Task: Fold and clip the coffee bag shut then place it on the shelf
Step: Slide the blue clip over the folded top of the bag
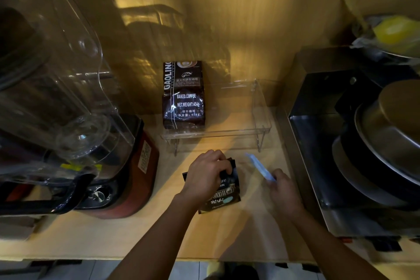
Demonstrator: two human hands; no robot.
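Scanning from the left, we meet a blender point(68, 107) with a clear jug and a red base standing on the wooden counter point(127, 238), its dial facing us.

Just right of it, toward the wall, a clear shelf point(261, 118) on thin metal legs carries a large dark coffee pack point(183, 95) that stands upright at the shelf's left end, its printed face turned to us.

In front of the shelf, near the middle of the counter, we hold the small black coffee bag point(223, 195). Its long axis runs away from us and leans a little left: the bottom edge points back toward our body and the top points toward the shelf. It seems to rest on the counter, though we cannot tell how far it tilts. Our left hand point(205, 176) covers the upper half, fingers curled and pressed together over the top edge, gripping that end; whether the top is folded over we cannot tell beneath the hand.

To the right, apart from the bag, our right hand point(284, 191) pinches the near end of a light blue clip point(260, 167) between thumb and fingers. The clip is a long narrow bar, blurred, its free end pointing up and left toward the shelf.

Farthest right sits a steel appliance point(318, 102) with stacked metal pans point(384, 143) on it, and something yellow point(395, 29) lies above them.
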